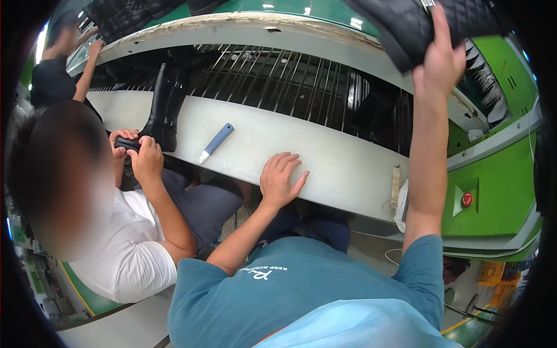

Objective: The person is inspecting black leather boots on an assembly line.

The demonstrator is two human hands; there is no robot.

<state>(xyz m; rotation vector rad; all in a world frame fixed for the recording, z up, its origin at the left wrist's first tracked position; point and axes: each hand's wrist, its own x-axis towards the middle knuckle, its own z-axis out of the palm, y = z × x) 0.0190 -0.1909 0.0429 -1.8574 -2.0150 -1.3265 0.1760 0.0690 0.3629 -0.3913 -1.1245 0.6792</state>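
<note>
My right hand [439,65] is raised at the far right with the arm stretched out. It grips a black quilted boot [400,28] that has a small metal buckle, over the green belt's edge. My left hand [281,178] lies on the near edge of the long white worktop [348,165], fingers spread and holding nothing. To its left on the worktop lies a blue-handled tool [218,140] with a pale, narrow tip. Farther left a tall black boot [165,107] stands upright beside a co-worker's hands [146,158], which hold a dark rounded piece.
Behind the worktop runs a rack of metal rods [290,81] with dark items below. Beyond it is a green belt [255,18] carrying black boots [119,17]. A green machine with a red button [466,199] stands at right. Two co-workers are at left.
</note>
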